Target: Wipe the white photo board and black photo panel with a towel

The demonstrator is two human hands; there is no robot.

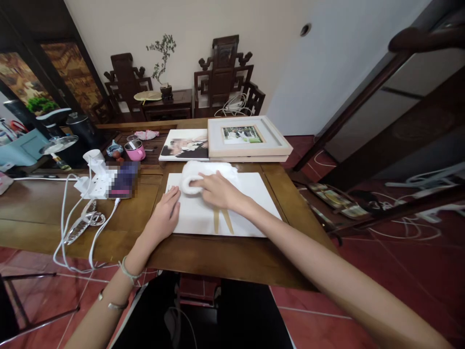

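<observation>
A white flat board (250,203), perhaps a canvas turned face down, lies on the wooden table (232,261) in front of me. My left hand (165,215) rests flat on its left edge with the fingers stretched out. My right hand (218,191) presses a white cloth (203,174) onto the board's upper part, fingers curled over the cloth. Two tan strips (222,220) show on the board just below my right wrist.
Behind the board lie a photo print (185,145) and a stacked framed picture (249,138). To the left are a white power strip (95,182) with cables, a pink cup (135,151) and a fan (58,145). Carved chairs (223,77) stand at the wall.
</observation>
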